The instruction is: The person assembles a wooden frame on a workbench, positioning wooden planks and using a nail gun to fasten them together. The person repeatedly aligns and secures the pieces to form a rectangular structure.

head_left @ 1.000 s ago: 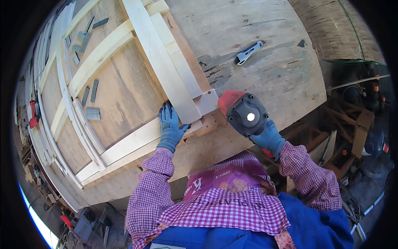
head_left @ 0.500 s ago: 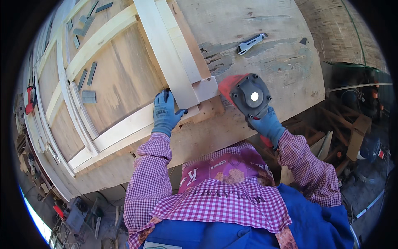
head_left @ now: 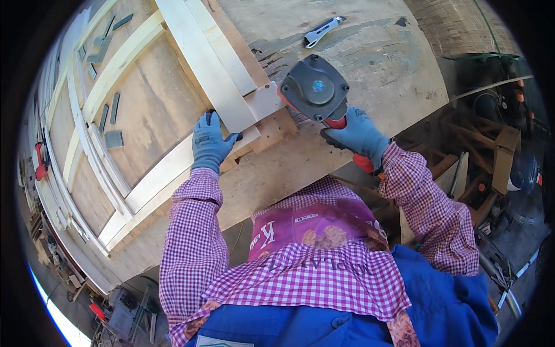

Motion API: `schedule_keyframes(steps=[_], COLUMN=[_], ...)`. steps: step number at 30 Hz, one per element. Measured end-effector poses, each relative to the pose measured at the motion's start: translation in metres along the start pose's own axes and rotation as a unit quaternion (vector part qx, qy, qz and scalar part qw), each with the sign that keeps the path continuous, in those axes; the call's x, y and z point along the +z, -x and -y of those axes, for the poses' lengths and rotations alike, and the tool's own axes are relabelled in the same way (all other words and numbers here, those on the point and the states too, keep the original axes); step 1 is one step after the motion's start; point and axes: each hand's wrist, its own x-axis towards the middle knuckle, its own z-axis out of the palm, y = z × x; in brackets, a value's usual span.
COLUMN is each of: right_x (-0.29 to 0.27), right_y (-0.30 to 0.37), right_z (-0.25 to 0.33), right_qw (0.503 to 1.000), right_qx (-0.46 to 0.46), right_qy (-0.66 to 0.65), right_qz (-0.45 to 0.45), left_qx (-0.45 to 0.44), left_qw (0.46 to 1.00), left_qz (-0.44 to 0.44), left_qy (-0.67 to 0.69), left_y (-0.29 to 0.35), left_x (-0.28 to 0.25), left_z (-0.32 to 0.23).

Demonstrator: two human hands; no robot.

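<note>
Both hands wear blue gloves with dark fingertips. My left hand [head_left: 209, 143] grips the pale bottom rail [head_left: 167, 173] of a wooden frame at its corner, thumb on the near side and fingers over the far side. Against the fingers lies a wide pale board [head_left: 211, 75], its end crossing the rail. My right hand [head_left: 359, 137] is wrapped around the handle of a red and black staple gun [head_left: 317, 87]. The gun's nose is hidden under its head, close to a short pale wood piece [head_left: 266, 103] at the corner; contact cannot be made out.
Several grey staple strips [head_left: 114, 139] lie on the plywood panel inside the frame. A utility knife [head_left: 324, 32] rests on the worn plywood tabletop [head_left: 381, 69] beyond the gun. A red-handled tool [head_left: 40, 162] is at the far left. Timber and a carton [head_left: 506, 153] stand right of the table.
The staple gun has tipped and come closer to the corner piece, with my right hand following. My left hand keeps its hold on the rail. The whole view has shifted slightly.
</note>
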Motion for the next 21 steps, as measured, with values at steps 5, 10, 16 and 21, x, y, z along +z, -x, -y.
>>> schedule_keyframes(steps=[5,10,16,21], right_x=[0.005,0.018,0.009,0.006], right_y=[0.003,0.007,0.016,0.03], right_z=[0.005,0.0,-0.008,-0.001], right_qw=[0.998,0.986,0.979,0.981], right_qx=[0.026,0.06,0.057,0.033], right_qy=[-0.054,-0.156,-0.195,-0.187], right_qz=[0.023,-0.007,0.008,0.028], left_qx=[0.017,0.013,-0.003,-0.014], left_qw=[1.0,1.0,1.0,0.999], left_qz=[-0.012,0.003,0.019,0.042], left_qy=[-0.006,-0.012,-0.022,-0.027], left_y=[0.0,-0.004,-0.003,-0.001], left_x=[-0.002,-0.005,-0.007,-0.015], left_z=[-0.001,0.0,-0.001,-0.002])
